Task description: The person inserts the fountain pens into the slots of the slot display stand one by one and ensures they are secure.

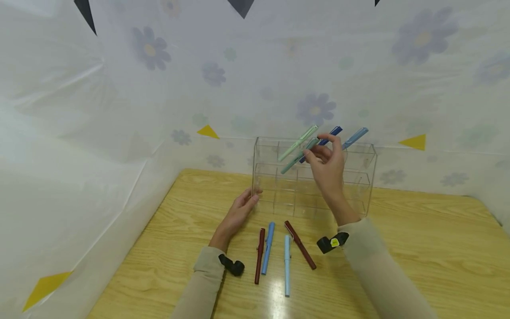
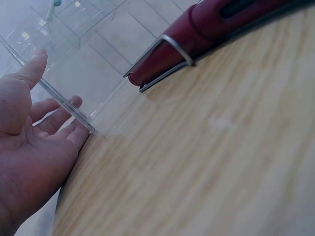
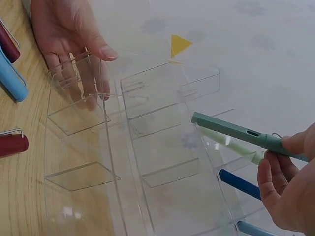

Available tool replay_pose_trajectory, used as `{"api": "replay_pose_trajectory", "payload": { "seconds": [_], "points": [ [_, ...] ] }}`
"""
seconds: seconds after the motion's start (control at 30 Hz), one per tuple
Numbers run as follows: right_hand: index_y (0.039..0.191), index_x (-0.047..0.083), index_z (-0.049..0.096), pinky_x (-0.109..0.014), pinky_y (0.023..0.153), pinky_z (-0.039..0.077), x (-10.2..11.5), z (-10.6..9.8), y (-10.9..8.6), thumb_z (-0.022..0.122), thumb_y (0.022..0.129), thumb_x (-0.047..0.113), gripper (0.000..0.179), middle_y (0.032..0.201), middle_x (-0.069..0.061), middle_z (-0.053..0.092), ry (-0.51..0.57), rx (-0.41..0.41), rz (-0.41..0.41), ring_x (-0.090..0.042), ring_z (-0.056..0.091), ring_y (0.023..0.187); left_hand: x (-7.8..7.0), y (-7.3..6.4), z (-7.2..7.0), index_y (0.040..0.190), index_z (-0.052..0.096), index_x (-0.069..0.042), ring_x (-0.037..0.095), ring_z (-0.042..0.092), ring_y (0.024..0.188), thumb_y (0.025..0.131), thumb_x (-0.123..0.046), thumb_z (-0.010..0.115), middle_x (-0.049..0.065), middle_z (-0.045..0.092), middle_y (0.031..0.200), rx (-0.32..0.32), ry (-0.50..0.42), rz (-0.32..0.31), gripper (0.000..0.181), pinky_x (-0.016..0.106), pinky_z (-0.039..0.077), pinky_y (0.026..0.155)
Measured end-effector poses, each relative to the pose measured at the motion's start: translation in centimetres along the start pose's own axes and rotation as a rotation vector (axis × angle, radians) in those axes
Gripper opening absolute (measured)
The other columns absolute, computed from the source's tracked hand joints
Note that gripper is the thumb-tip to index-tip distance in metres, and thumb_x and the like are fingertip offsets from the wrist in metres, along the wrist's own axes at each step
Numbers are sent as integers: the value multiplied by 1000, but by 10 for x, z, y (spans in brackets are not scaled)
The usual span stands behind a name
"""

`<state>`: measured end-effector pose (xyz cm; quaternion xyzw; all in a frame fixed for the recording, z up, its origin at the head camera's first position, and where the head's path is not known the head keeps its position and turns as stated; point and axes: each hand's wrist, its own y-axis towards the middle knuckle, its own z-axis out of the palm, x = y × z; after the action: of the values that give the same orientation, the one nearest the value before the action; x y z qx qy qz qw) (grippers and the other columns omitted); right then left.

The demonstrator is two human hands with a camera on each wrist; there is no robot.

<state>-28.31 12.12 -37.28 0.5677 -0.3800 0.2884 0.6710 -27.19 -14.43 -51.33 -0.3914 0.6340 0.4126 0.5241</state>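
Right hand [image 1: 330, 170]: I have it pinching a green pen [image 1: 292, 163], slanted over the organizer [image 1: 284, 201].
Left hand [image 1: 238, 212]: relaxed fingers touching the organizer's left wall.
Loose pens [image 1: 260, 256]: four, in front of the organizer.
Organizer back: three leaning pens [image 1: 299, 142]; filling compartments looks like my current step.
Green pen: next, I'd align its lower end with a compartment, then release.

Beige sleeves [image 1: 380, 261], black wrist cameras [image 1: 237, 267], the right one with a yellow, apparently printed sticker [image 1: 334, 242].
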Motion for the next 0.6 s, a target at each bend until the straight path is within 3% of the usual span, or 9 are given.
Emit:
{"api": "replay_pose_trajectory", "payload": {
  "seconds": [0.2, 0.43, 0.6],
  "points": [
    [134, -13, 47, -24, 73, 56, 13, 3, -10, 63, 97, -10, 41, 104, -39, 65, -21, 21, 8, -5, 66, 76, 0, 1, 0, 154, 43, -4, 28, 37, 147, 111, -34, 47, 12, 42, 159, 2, 2, 6, 53, 54, 30, 117],
    [131, -10, 52, -19, 73, 55, 15, 1, -15, 62, 97, -7, 35, 110, -40, 63, -41, 45, 47, -3, 68, 78, 0, 2, 1, 154, 43, -4, 28, 36, 147, 111, -34, 46, 11, 41, 160, 8, 1, 4, 53, 54, 31, 117],
    [130, -13, 54, -26, 75, 58, 14, -1, -16, 62, 99, -4, 33, 109, -37, 66, -87, 70, 78, -1, 69, 77, 2, 3, 2, 154, 43, -3, 30, 36, 148, 111, -35, 47, 12, 42, 159, 10, -1, 9, 53, 55, 30, 117]
  ]
}}
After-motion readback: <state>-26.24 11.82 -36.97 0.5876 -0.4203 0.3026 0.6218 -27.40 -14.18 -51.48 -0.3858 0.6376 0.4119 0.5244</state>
